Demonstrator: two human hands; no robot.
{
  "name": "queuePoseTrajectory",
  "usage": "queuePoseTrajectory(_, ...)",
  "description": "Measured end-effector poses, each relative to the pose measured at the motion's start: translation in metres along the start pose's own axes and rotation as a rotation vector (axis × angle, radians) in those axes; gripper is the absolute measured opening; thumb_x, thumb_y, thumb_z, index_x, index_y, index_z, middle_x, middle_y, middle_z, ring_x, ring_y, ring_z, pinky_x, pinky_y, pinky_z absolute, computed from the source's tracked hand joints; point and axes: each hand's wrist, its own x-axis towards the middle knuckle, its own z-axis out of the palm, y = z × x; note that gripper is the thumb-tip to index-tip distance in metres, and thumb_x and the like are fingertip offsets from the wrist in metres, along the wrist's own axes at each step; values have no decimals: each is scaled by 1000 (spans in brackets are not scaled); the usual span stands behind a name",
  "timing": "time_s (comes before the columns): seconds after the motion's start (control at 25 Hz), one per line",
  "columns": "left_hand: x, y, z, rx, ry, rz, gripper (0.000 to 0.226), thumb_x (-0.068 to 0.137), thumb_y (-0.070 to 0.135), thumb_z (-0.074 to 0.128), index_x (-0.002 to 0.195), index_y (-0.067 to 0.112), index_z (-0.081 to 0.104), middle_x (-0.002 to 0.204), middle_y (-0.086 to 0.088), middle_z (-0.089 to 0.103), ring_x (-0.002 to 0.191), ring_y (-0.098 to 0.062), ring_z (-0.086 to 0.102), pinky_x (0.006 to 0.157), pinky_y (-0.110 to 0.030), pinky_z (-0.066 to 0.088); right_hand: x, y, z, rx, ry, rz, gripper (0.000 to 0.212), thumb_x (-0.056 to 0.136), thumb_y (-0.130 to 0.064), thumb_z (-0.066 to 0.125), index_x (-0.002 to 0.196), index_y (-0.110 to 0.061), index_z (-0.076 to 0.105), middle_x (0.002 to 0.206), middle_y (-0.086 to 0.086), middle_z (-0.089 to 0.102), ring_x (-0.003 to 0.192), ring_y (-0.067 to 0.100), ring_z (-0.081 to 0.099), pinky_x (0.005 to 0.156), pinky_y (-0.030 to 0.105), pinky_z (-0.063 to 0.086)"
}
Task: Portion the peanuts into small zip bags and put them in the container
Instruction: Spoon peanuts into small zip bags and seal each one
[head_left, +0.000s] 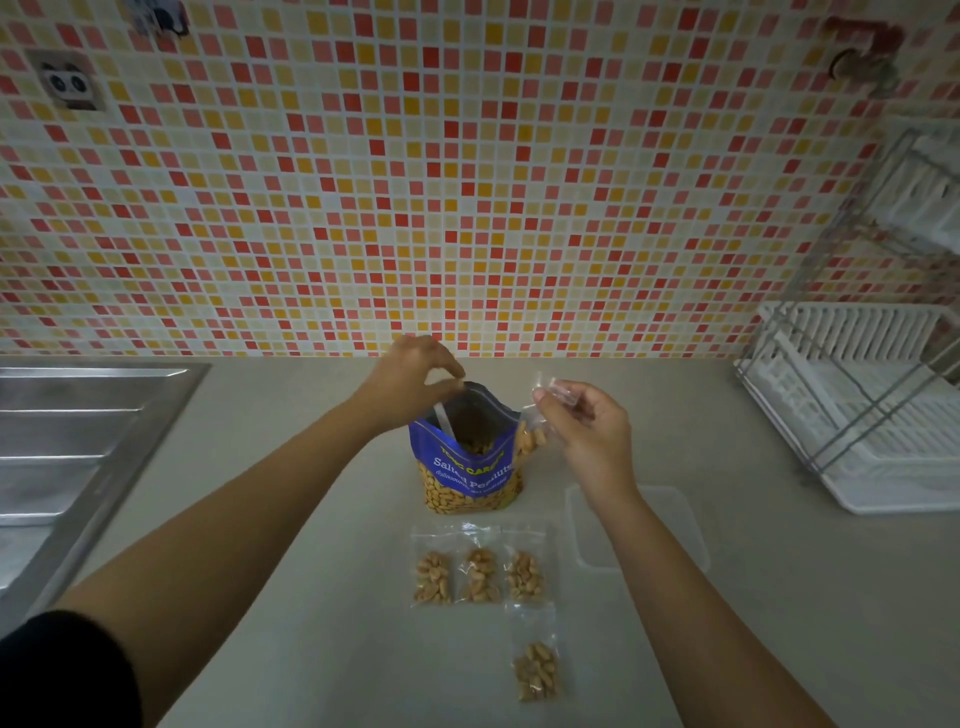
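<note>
A blue pouch (470, 467) of salted peanuts is standing open at the centre of the frame on the surface (322, 597), and peanuts are showing through its clear lower window. A white stick (444, 421) is leaning inside its mouth; we cannot tell what it is.

Below the pouch, three small sealed bags of peanuts are lying flat, side by side in a row: the left bag (432, 574), the middle bag (480, 574) and the right bag (525, 574). A fourth bag (537, 670), also holding peanuts, is lying just below the right one. A clear container (675, 530) is sitting at the right of the row, partly behind our right forearm.

Our left hand (415, 376) is reaching over the pouch, thumb and forefinger pressed together and pinching the back rim of its mouth, the other fingers curled. Our right hand (587, 426) is pinching the top of a clear zip bag (535, 436) between thumb and fingertips. That bag is hanging just beside the pouch's upper right edge, with a few peanuts in its bottom.

A steel sink (78, 441) is lying at the left edge, a white dish rack (857, 415) at the right, and a tiled wall (467, 182) is filling the upper half.
</note>
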Motion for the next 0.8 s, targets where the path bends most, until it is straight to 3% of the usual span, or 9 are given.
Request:
queuePoseTrajectory(0.08, -18, 10, -2, -273, 134, -110, 23, 92, 20, 55, 111, 15, 66, 113, 0, 66, 99, -10, 56, 87, -22, 45, 3, -7, 3, 28, 6, 0, 13, 76, -24, 76, 85, -19, 68, 79, -5, 70, 72, 9, 65, 73, 32, 55)
queuePoseTrajectory(0.24, -59, 44, 14, -620, -47, -104, 41, 81, 32, 69, 118, 16, 63, 105, 5, 69, 94, -4, 65, 83, -14, 51, 7, -18, 15, 26, 14, -7, 26, 75, -31, 75, 93, -13, 68, 83, -1, 70, 76, 13, 66, 76, 34, 56)
queuePoseTrajectory(0.32, -62, 48, 26, -683, 18, -132, 52, 75, 30, 75, 122, 13, 61, 106, 3, 69, 94, -3, 66, 88, -18, 53, 4, -25, 22, 36, 1, 3, 29, 75, -32, 76, 95, -14, 66, 86, -2, 69, 79, 12, 66, 76, 31, 56)
queuePoseTrajectory(0.44, -61, 48, 28, -849, 113, -204, 40, 81, 14, 70, 119, 7, 63, 101, -5, 72, 91, -10, 69, 87, -24, 55, 2, -32, 25, 17, -60, 43, 34, 73, -34, 77, 98, -20, 60, 93, -5, 65, 84, 11, 64, 70, 24, 54)
queuePoseTrajectory(0.56, -73, 47, 24, -1119, 95, -275, 18, 89, 3, 58, 102, 10, 68, 86, -5, 71, 74, -10, 70, 71, -20, 56, -2, -33, 16, 7, -225, 61, 34, 79, -23, 72, 109, -15, 58, 90, -5, 62, 78, 6, 61, 62, 14, 49)
queuePoseTrajectory(0.68, -94, 53, 23, -1283, 40, -334, 12, 89, 5, 57, 91, 14, 66, 81, -3, 68, 70, -12, 67, 62, -20, 54, -16, -29, 8, 45, -335, 77, 16, 81, -13, 70, 95, -18, 62, 84, -2, 63, 71, 7, 61, 58, 16, 50)
queuePoseTrajectory(0.8, -114, 62, 36, -1282, -42, -337, 7, 85, 4, 62, 90, 8, 65, 73, 3, 67, 66, -4, 65, 61, -16, 53, -31, -17, 7, 8, -368, 45, 15, 78, -14, 72, 81, -23, 61, 77, -5, 65, 62, 2, 61, 53, 16, 48)
